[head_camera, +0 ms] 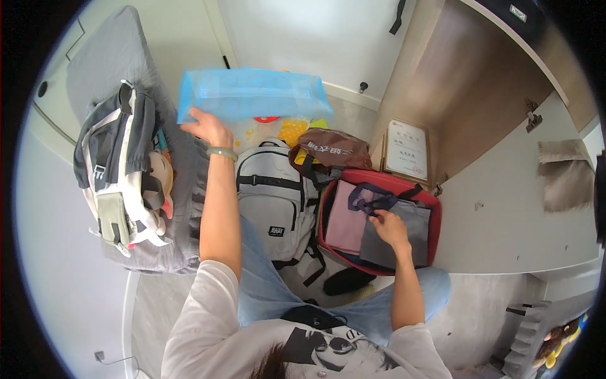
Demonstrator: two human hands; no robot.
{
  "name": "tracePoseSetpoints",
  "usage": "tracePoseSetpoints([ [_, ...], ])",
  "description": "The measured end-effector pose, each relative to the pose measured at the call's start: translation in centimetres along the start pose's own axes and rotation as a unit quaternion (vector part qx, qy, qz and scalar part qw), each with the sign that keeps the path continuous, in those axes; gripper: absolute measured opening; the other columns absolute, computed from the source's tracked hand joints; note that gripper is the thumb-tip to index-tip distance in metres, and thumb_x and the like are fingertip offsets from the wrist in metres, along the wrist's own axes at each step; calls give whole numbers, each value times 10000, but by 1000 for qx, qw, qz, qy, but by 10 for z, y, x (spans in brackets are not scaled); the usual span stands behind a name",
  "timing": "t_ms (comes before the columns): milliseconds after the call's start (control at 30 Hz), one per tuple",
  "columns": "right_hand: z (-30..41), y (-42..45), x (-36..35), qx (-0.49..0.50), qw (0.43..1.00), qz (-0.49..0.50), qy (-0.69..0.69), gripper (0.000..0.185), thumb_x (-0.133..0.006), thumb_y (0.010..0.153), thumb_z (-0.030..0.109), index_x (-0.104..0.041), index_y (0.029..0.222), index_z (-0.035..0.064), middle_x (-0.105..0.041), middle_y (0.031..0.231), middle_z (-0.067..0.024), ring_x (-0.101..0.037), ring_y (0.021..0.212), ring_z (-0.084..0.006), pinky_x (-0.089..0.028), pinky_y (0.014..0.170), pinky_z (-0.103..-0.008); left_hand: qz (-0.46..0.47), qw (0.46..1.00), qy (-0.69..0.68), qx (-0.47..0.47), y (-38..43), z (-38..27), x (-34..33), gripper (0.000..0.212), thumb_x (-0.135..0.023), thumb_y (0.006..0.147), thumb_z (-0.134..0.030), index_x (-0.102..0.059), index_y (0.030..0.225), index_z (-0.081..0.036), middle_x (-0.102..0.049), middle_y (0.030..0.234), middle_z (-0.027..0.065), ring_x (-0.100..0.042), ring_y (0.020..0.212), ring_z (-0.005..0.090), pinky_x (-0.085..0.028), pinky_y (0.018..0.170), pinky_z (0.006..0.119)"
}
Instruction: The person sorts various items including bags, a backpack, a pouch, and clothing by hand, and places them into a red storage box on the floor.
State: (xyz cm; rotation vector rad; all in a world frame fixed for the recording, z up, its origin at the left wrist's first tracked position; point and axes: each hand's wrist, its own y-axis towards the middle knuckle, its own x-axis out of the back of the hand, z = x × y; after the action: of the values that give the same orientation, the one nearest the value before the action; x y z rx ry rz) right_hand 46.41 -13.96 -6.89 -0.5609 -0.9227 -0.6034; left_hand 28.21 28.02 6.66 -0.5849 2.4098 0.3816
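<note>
My left hand [210, 129] grips the near left corner of a blue translucent plastic bag [255, 94], which is raised above the floor clutter. My right hand [392, 230] is over an uncovered red fabric case [435, 222]. Its thumb and fingertips pinch the lower end of a bunched navy fabric strap [374, 199]. Under the strap, a folded pink garment [344, 222] lies on the left of the case and a folded grey garment [402, 237] on the right. The undersides of both garments are hidden.
A light grey backpack [267, 203] lies between my legs and the case. Behind it is a brown plastic bag [336, 148] bearing writing. Another backpack [113, 166] rests on a grey-covered seat [182, 227] at left. A framed certificate [406, 147] leans inside the cabinet, whose door [502, 227] stands ajar.
</note>
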Motion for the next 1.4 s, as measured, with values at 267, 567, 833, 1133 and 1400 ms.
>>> tracePoseSetpoints([
  [267, 17, 0, -4, 33, 999, 28, -8, 362, -623, 833, 322, -650, 1120, 102, -686, 956, -140, -642, 914, -340, -508, 797, -437, 693, 581, 392, -168, -139, 125, 128, 658, -679, 699, -169, -452, 1298, -20, -532, 1257, 159, -465, 1233, 261, -328, 1045, 435],
  [567, 6, -4, 1, 46, 999, 19, 9, 367, -625, 832, 294, -642, 1130, 82, -675, 988, -171, -630, 944, -363, -505, 809, -442, 748, 457, 480, -43, -148, 127, 113, 220, -555, 838, -181, -634, 993, -47, -644, 948, 238, -625, 894, 398, -499, 783, 481],
  [833, 10, -8, 5, 59, 998, 23, 18, 359, -604, 842, 274, -635, 1143, 81, -662, 1019, -195, -622, 961, -376, -499, 820, -457, 537, 833, 124, 41, -71, -39, -82, 173, -478, 884, -99, -616, 954, -24, -571, 775, -32, -467, 713, 58, -378, 673, 209],
  [1133, 19, -2, -3, 75, 997, 11, 11, 362, -624, 838, 269, -634, 1149, 83, -675, 1004, -168, -622, 966, -359, -488, 848, -430, 494, 822, 233, -162, -6, -77, -73, 219, -426, 921, -67, -610, 1016, 5, -651, 823, 39, -543, 779, 108, -431, 769, 245],
  [1400, 27, -5, 5, 70, 997, 33, 3, 378, -612, 840, 273, -623, 1167, 84, -649, 1070, -186, -612, 991, -366, -487, 843, -453, 478, 724, 370, -333, 1, -12, -23, 364, -551, 884, -128, -530, 1228, -9, -591, 1151, 208, -565, 1082, 342, -446, 924, 399],
])
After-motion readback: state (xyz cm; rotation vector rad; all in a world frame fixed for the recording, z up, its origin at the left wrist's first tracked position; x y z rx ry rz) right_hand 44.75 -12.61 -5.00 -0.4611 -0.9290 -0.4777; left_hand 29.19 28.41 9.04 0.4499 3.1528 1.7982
